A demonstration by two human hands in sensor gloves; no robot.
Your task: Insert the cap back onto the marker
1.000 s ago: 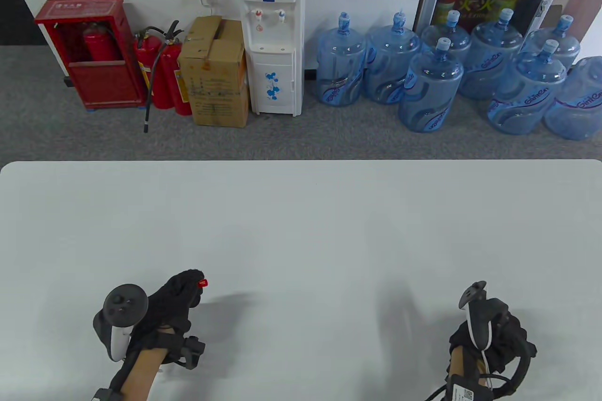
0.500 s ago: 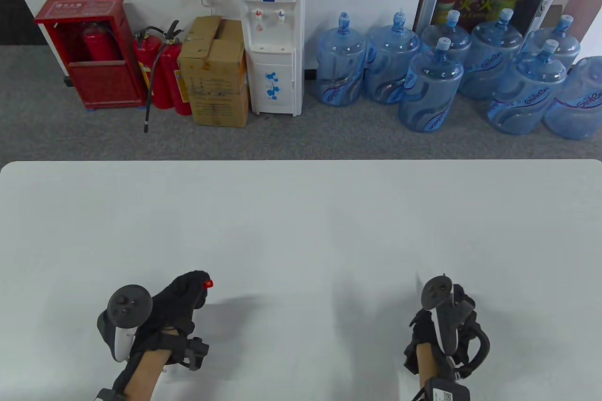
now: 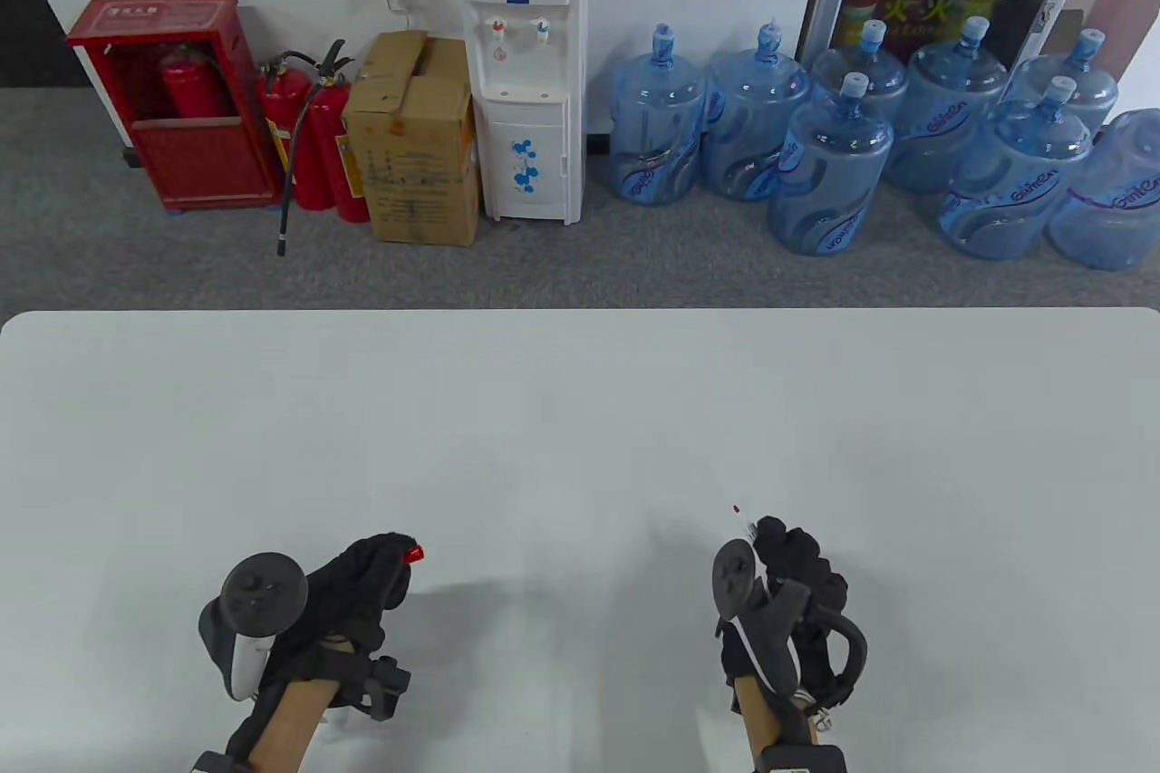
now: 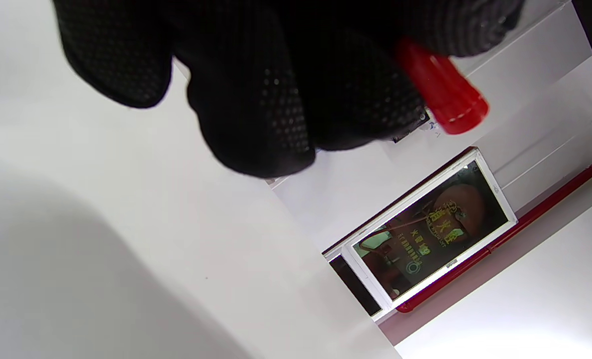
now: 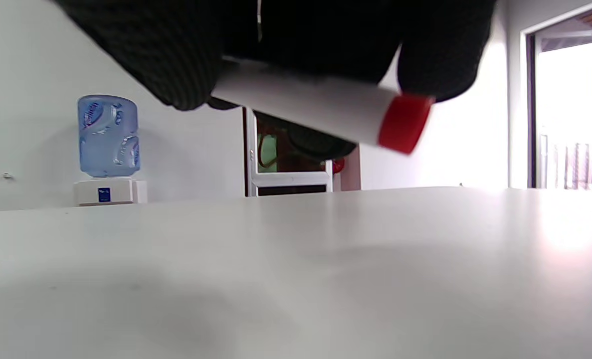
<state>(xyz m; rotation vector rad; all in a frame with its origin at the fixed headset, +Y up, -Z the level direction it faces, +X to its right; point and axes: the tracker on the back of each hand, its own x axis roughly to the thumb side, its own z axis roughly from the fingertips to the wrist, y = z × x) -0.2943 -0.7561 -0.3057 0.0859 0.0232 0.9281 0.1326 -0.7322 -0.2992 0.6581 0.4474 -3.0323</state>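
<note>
Marker cap, red and tapered, was gripped in the closed fingers of the left hand, with only its wider open end left protruding past the fingertips. In the table view that end was seen poking out toward the right, which was judged a deliberate hold: the mouth of the cap was kept exposed and turned toward the other hand so the marker's tip could be received.

The marker, a white barrel with a red end plug, was held in the curled fingers of the right hand. In the right wrist view the barrel was seen lying roughly level above the tabletop, not touching it. In the table view a thin tip with a small red point was seen projecting from that hand toward the far left; this was taken to be the writing end, aimed loosely toward the cap.

Both hands were raised slightly over the near part of the tabletop, the cap at near left and the marker at near right, well apart with bare surface between them. The capping was judged not yet begun; tip and cap mouth would need to be brought together and lined up on one axis.
</note>
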